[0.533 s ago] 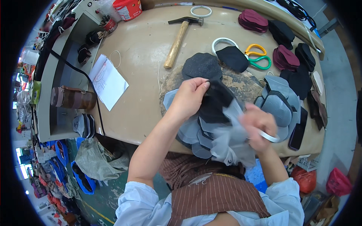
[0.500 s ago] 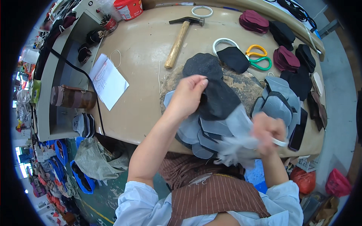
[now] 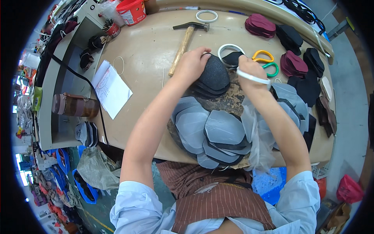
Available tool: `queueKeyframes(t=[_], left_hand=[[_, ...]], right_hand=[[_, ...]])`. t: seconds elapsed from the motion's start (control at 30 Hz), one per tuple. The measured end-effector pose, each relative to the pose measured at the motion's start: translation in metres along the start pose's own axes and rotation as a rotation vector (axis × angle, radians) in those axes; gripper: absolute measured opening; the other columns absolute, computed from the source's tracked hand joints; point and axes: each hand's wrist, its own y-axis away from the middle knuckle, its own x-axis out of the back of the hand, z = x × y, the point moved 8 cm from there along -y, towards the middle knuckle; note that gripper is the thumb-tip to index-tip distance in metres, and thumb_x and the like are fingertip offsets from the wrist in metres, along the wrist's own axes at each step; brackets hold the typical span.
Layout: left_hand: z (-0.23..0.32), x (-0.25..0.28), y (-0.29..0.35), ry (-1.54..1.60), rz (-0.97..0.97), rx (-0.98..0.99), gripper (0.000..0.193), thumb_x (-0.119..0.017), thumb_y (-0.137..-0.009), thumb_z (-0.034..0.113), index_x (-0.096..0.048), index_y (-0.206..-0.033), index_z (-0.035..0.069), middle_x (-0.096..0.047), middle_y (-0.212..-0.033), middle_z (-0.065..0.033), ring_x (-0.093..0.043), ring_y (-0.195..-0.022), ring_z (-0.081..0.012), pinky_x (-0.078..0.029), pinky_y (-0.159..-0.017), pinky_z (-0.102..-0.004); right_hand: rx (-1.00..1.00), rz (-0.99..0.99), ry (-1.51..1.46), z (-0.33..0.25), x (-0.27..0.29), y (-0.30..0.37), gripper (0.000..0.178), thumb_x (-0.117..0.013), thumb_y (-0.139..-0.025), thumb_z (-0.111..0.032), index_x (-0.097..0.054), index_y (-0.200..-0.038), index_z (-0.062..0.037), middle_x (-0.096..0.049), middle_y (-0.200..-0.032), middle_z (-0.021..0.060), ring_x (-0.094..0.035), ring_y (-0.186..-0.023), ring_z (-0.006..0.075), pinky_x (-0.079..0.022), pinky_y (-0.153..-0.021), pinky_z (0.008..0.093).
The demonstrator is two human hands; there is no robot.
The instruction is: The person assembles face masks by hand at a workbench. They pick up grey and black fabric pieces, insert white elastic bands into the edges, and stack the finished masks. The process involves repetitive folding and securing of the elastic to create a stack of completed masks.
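My left hand (image 3: 192, 65) is closed at the upper left edge of a stack of dark, rounded pads (image 3: 214, 74), its thumb and fingertips pinching the rim. My right hand (image 3: 251, 71) has its fingers closed at a black fabric piece (image 3: 232, 58) that lies over a white tape roll (image 3: 223, 49); its fingertips are partly hidden. A white ring (image 3: 253, 76) encircles the right hand near the wrist. Nearer me, grey film-faced pads (image 3: 226, 127) lie in an overlapping heap. Crumpled clear film (image 3: 258, 142) hangs beside them, below my right forearm.
Beyond my hands lie a hammer (image 3: 182, 50), scissors with yellow and green handles (image 3: 263, 56) and another white ring (image 3: 207, 16). Maroon pads (image 3: 260, 25) and black pads (image 3: 289, 37) are stacked at right. Paper (image 3: 113, 91) and a brown bottle (image 3: 76, 105) are at left.
The black piece my left hand was lifting now rests on the dark stack. My right hand has left the clear film and moved up and away to the other black fabric piece.
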Motion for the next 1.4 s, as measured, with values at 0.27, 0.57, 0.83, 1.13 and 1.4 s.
queueKeyframes(t=[0.27,0.57,0.83,1.13,1.4], left_hand=[[0.016,0.082,0.042,0.348,0.564,-0.002,0.025,-0.06,-0.094,0.014,-0.063,-0.117,0.004,-0.064,-0.108,-0.0139,-0.063,-0.095,-0.0227,-0.049,-0.086,-0.0326],[0.028,-0.01,0.08,-0.302,0.012,-0.219,0.037,-0.057,-0.095,0.017,-0.058,-0.132,0.018,-0.049,-0.144,-0.013,-0.035,-0.139,-0.0392,-0.033,-0.112,-0.0458],[0.03,-0.026,0.035,0.031,-0.243,-0.37,0.036,-0.054,-0.097,0.021,-0.059,-0.133,0.019,-0.039,-0.153,-0.0091,-0.023,-0.145,-0.0399,-0.022,-0.117,-0.048],[0.107,0.001,0.162,0.082,-0.168,-0.138,0.022,-0.066,-0.087,0.025,-0.068,-0.102,0.009,-0.058,-0.118,-0.0088,-0.047,-0.121,-0.0304,-0.028,-0.104,-0.0478],[0.102,-0.017,0.206,-0.272,0.201,0.168,0.017,-0.066,-0.085,0.015,-0.06,-0.094,0.002,-0.052,-0.131,-0.0168,-0.045,-0.122,-0.0355,-0.026,-0.103,-0.0539]], right_hand=[[-0.215,-0.315,-1.294,-0.011,0.04,0.007,0.02,-0.068,-0.079,-0.006,-0.049,-0.077,-0.01,-0.048,-0.067,-0.0015,-0.046,-0.062,0.0088,-0.034,-0.054,0.0251],[-0.215,-0.326,-0.79,-0.016,0.023,0.017,0.03,-0.073,-0.086,-0.023,-0.05,-0.073,-0.0106,-0.051,-0.068,-0.0027,-0.044,-0.065,0.0052,-0.034,-0.056,0.0248],[0.451,-0.726,-1.994,-0.022,0.152,0.098,0.018,-0.071,-0.078,-0.014,-0.062,-0.081,0.0015,-0.069,-0.079,0.0185,-0.069,-0.067,0.0248,-0.054,-0.06,0.0333],[0.219,-0.303,-1.121,-0.039,0.075,0.088,0.022,-0.068,-0.086,-0.012,-0.069,-0.106,-0.002,-0.071,-0.089,0.0125,-0.069,-0.082,0.0253,-0.052,-0.072,0.0335],[0.343,-0.191,-0.694,-0.075,0.021,0.095,0.011,-0.07,-0.081,-0.011,-0.066,-0.088,-0.0042,-0.068,-0.093,0.0126,-0.065,-0.084,0.0338,-0.051,-0.072,0.0399]])
